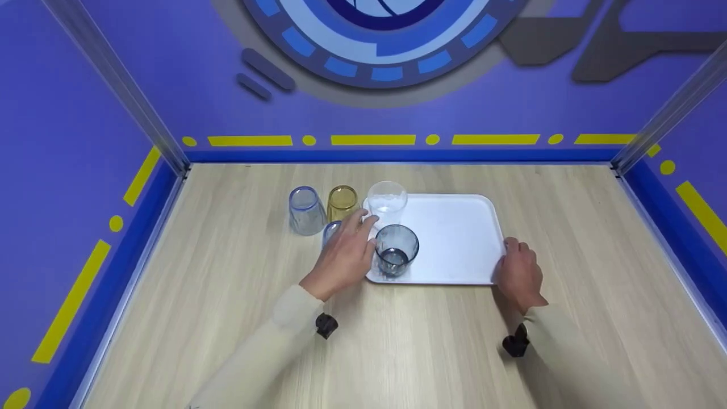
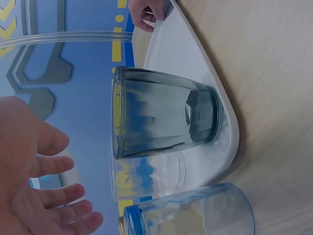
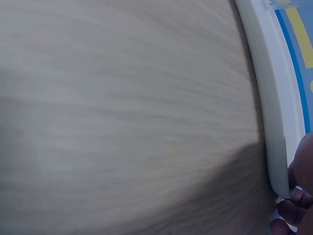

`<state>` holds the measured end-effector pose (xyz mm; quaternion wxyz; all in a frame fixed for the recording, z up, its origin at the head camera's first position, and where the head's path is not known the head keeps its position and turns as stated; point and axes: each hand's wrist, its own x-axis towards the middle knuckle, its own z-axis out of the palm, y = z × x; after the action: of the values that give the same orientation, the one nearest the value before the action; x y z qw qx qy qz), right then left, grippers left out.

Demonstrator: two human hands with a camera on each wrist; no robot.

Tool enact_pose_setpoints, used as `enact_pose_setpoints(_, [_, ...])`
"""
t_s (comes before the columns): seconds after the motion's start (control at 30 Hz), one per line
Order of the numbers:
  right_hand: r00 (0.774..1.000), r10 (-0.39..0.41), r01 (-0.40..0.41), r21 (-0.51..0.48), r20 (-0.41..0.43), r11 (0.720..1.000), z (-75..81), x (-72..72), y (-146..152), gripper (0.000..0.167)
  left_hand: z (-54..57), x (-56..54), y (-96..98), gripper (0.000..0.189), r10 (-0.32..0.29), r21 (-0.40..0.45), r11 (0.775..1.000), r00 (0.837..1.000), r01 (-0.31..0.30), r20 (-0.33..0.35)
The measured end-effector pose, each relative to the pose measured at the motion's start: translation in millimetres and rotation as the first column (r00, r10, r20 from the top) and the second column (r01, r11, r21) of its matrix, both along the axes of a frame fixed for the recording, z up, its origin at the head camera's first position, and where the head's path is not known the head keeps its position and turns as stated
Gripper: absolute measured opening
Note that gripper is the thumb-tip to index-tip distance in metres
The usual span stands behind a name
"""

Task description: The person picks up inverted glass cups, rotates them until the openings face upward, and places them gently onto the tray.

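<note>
A white tray (image 1: 454, 238) lies on the table with two upright glasses on its left part. The dark grey tumbler (image 1: 397, 250) stands at the near left corner, the clear glass (image 1: 388, 200) behind it. My left hand (image 1: 345, 254) hovers just left of the grey tumbler; in the left wrist view its fingers (image 2: 61, 193) are spread, apart from the glass and holding nothing. Under that hand, a blue-rimmed glass (image 2: 190, 213) stands upside down beside the tray, mostly hidden from the head view. My right hand (image 1: 519, 274) grips the tray's right edge near its front corner.
Left of the tray, another blue-rimmed glass (image 1: 306, 211) and an amber glass (image 1: 342, 200) stand upside down. Blue-purple panels (image 1: 159, 62) wall in the wooden table (image 1: 227, 295) at the back and both sides.
</note>
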<state>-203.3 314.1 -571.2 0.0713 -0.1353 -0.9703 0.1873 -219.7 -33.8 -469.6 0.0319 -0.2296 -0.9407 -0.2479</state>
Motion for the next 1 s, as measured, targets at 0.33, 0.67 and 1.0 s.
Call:
enact_pose_setpoints(0.33, [1.000, -0.002, 0.002, 0.000, 0.000, 1.000, -0.8, -0.5, 0.4, 0.034, -0.9, -8.1, -13.7, 0.041, 0.033, -0.002, 0.999, 0.998, -0.034, -0.050])
enact_pose_setpoints(0.67, [1.000, -0.002, 0.002, -0.005, 0.016, 1.000, -1.6, -0.9, -0.1, 0.034, 1.5, -14.6, -23.7, 0.042, 0.054, 0.018, 0.998, 0.992, -0.052, -0.117])
enact_pose_setpoints(1.0, [1.000, -0.004, 0.004, 0.006, 0.024, 1.000, 0.7, -2.1, -0.1, 0.037, 2.5, -23.4, -31.6, 0.041, 0.098, 0.042, 0.995, 0.992, -0.095, -0.083])
